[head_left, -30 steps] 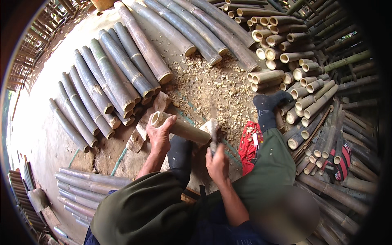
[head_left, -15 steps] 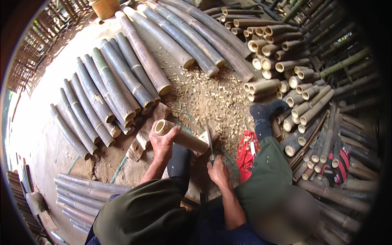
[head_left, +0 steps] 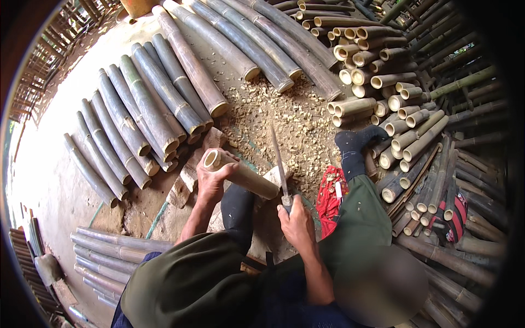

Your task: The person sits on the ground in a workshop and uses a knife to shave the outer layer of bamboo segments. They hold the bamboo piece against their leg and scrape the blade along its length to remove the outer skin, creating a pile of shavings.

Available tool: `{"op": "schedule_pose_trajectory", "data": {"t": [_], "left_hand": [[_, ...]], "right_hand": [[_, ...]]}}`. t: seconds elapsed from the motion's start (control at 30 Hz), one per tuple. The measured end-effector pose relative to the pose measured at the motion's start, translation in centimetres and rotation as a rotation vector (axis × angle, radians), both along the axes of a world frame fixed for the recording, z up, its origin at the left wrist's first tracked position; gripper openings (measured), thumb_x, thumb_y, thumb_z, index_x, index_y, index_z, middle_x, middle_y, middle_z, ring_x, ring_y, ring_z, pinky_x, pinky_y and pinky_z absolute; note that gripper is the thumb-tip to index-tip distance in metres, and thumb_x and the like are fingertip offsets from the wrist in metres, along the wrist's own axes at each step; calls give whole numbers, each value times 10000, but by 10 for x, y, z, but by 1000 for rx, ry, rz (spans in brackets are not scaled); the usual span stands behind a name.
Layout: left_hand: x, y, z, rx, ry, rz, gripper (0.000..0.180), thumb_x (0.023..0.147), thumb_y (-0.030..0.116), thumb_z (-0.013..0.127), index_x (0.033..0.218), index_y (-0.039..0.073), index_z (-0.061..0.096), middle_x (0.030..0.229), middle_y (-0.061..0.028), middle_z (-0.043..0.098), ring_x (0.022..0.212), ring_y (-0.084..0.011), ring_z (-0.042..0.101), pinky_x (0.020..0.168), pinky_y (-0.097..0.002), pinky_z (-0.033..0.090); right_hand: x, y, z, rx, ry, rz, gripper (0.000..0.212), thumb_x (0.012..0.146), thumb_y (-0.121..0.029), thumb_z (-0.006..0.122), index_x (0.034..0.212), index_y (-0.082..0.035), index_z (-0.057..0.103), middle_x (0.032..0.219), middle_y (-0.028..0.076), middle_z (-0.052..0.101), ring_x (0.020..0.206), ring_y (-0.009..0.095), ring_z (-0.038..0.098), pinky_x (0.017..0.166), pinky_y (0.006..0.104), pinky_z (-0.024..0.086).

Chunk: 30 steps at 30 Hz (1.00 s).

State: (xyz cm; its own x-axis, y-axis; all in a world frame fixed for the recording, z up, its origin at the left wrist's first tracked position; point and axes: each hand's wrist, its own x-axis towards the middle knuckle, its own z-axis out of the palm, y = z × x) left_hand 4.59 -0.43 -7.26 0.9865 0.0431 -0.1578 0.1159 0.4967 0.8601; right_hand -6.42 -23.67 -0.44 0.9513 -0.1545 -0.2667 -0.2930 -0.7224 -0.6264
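My left hand (head_left: 210, 177) grips the near end of a short pale bamboo section (head_left: 243, 176), which lies slanted across a wooden chopping block (head_left: 186, 172). My right hand (head_left: 296, 220) is closed on the handle of a long knife (head_left: 280, 164). Its blade stands upright next to the far end of the bamboo piece. My knee in dark cloth sits between the two hands.
Long grey-green bamboo poles (head_left: 158, 98) lie side by side at the left and top. Short cut bamboo tubes (head_left: 394, 109) are stacked at the right. Wood chips (head_left: 290, 115) cover the ground ahead. A red cloth (head_left: 330, 197) lies by my outstretched leg with a dark sock (head_left: 355, 147).
The knife has swung from low beside the bamboo piece up to an upright position. My left hand has kept its hold on the bamboo section.
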Motion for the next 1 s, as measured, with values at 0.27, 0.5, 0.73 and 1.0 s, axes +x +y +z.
{"op": "schedule_pose_trajectory", "data": {"t": [0.27,0.5,0.73,1.0], "left_hand": [[3,-9,-3,-42,-9,-38,453,748,23,880,1131,29,638,1009,-99,726,985,-253,747,931,-420,597],[2,22,0,106,81,-181,499,733,130,913,1152,47,657,1054,-70,711,1000,-201,700,915,-369,572],[6,20,-6,53,88,-189,528,735,100,898,1201,49,656,1057,-58,707,990,-193,697,877,-360,580],[9,-14,-10,84,219,252,456,804,123,953,1153,50,670,1001,-22,716,890,-143,682,829,-321,555]], "right_hand": [[-36,-19,-99,-225,125,-34,338,1020,-265,678,1121,36,563,929,303,729,858,520,719,728,613,546],[-10,3,28,122,-152,-52,283,1019,-209,720,1136,-2,567,853,253,702,800,466,726,681,538,538],[-19,-15,-66,-133,130,35,354,1036,-305,667,1139,-2,516,912,314,730,865,534,710,742,633,537],[-11,12,36,104,-452,1,277,1012,-163,746,1172,4,593,870,215,725,794,444,738,647,500,554]]}}
